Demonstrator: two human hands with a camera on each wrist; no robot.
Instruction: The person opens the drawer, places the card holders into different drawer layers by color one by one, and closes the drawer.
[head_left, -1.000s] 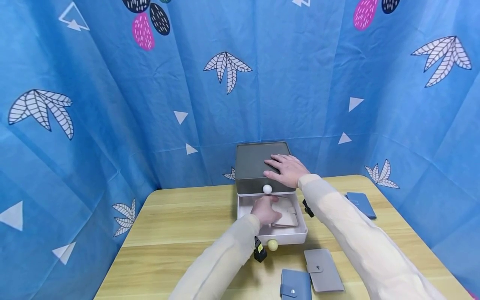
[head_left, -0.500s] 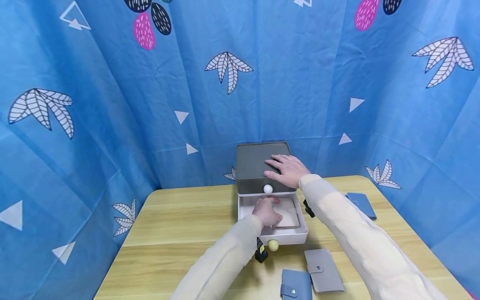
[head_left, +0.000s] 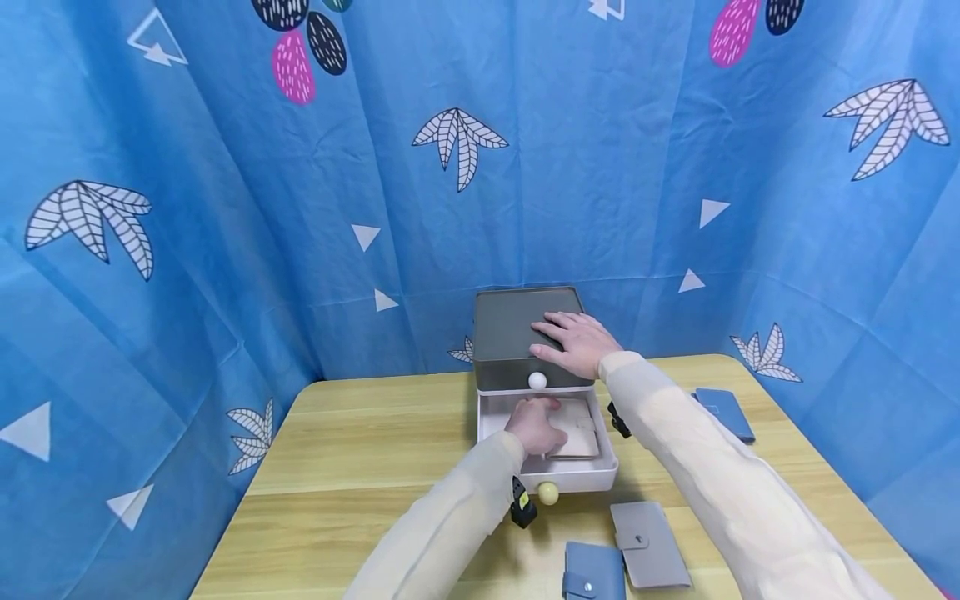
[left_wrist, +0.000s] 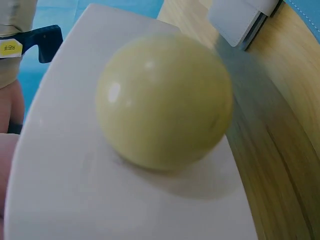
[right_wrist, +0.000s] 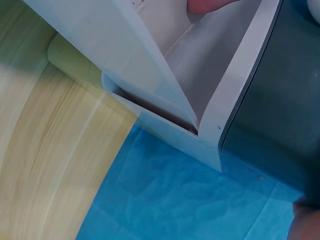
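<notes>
Hardly anything has shifted since a second ago, though the cream notebook [head_left: 579, 435] now lies a little squarer inside the white drawer [head_left: 581, 482], toward its right wall. The left hand [head_left: 536, 427] reaches into the drawer over the notebook's left edge, thumb and forefinger apart; whether they touch the cover cannot be told, and the other fingertips are hidden. Behind the drawer, the right hand [head_left: 577, 343] rests on the dark cabinet top [head_left: 498, 333], fingers spread. A grey notebook [head_left: 651, 546] and a blue notebook [head_left: 600, 567] lie in front of the drawer.
</notes>
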